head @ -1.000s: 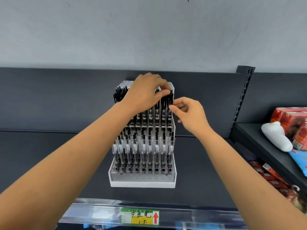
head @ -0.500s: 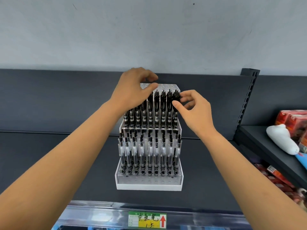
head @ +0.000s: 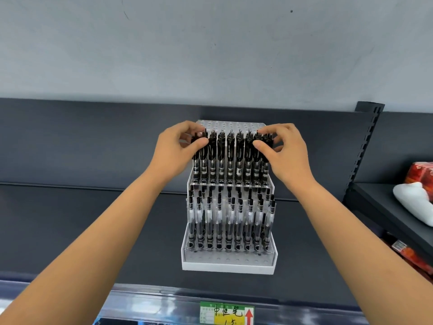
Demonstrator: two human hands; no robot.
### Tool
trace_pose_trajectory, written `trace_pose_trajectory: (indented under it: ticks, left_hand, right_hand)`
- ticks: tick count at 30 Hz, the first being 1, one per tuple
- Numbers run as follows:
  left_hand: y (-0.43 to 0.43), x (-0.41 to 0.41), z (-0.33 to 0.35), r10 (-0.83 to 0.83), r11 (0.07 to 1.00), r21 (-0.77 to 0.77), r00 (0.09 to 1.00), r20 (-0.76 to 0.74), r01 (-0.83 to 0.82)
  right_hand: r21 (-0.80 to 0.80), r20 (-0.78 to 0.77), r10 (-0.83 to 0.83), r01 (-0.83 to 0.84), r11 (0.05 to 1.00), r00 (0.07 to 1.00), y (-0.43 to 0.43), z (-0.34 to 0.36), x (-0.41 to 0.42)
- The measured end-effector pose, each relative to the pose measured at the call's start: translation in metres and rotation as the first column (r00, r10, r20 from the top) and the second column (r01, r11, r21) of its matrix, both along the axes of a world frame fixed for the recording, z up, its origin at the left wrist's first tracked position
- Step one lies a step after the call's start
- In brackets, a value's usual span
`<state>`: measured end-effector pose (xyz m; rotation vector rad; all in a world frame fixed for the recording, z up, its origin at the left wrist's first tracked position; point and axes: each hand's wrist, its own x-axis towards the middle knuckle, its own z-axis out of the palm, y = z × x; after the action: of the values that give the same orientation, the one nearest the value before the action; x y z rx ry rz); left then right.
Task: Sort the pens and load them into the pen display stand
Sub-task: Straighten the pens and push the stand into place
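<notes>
Item: top-row pens (head: pixel 230 158), upright in pen display stand (head: pixel 228 266) on shelf (head: pixel 93 231). We now pinch row ends: left hand (head: pixel 174 148) shifted to leftmost pen, right hand (head: pixel 284 153) on rightmost. Row full; we judge only straightening remains.

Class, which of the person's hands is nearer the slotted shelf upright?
Right. The right hand pinches pens at the top row's right end, towards the slotted shelf upright; the left hand grips the row's left end, farther away.
</notes>
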<state>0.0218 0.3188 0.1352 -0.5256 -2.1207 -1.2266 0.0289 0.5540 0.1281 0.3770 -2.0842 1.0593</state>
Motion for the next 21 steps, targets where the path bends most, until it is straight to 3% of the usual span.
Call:
trace_pose_trajectory:
  ticks: [5, 11, 15, 18, 21]
  left_hand:
    - [-0.008, 0.000, -0.007, -0.047, 0.989, 0.144, 0.999, 0.024, 0.043]
    - [-0.014, 0.003, -0.031, -0.067, 0.987, 0.151, 0.997, 0.049, 0.059]
    - [-0.014, 0.006, -0.040, -0.078, 0.969, 0.242, 0.991, 0.106, 0.050]
    - [-0.015, 0.018, -0.065, -0.047, 0.958, 0.285, 0.955, 0.292, -0.040]
    - [-0.011, 0.036, -0.101, -0.198, 0.937, 0.348, 0.785, 0.587, -0.024]
  right_hand:
    - [-0.087, 0.020, 0.029, -0.027, 0.996, 0.999, 0.001, -0.005, 0.006]
    - [-0.170, 0.078, 0.019, -0.006, 0.985, 0.997, 0.005, -0.021, 0.010]
    - [-0.225, 0.117, 0.000, 0.026, 0.974, 0.993, 0.004, -0.027, 0.014]
    - [-0.336, 0.210, 0.011, 0.061, 0.940, 0.978, 0.010, -0.051, 0.025]
    - [-0.407, 0.455, 0.128, 0.077, 0.910, 0.881, 0.011, -0.092, 0.042]
